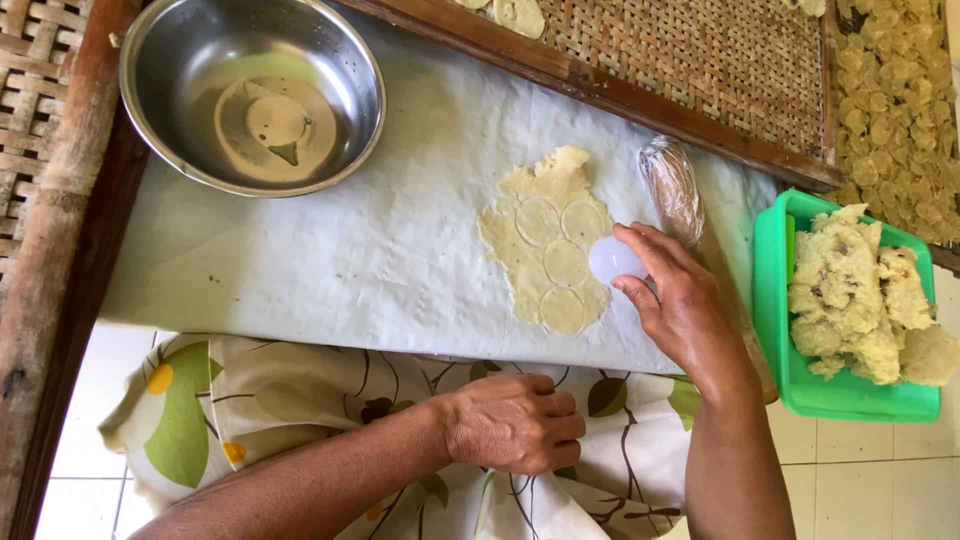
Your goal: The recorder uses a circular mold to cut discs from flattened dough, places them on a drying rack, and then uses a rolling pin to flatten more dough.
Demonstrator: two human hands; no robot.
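Two hands work at different depths: the left hand [515, 422] rests closed and holding nothing on the leaf-print cloth [250, 410], out of the way. Farther out, the right hand [672, 300] pinches a round white cutter [612, 260] at the dough sheet's [545, 240] right edge, beside four pressed circles. Beyond lie a wrapped roller [674, 190], green tub [775, 300] and steel bowl [250, 90].

White-covered work board [330, 270] bearing steel bowl [252, 92] at upper left, flattened dough sheet [545, 250] with cut rounds mid-right, plastic-wrapped rolling pin [678, 190] just beside it; green tub of dough [850, 310] off right edge.
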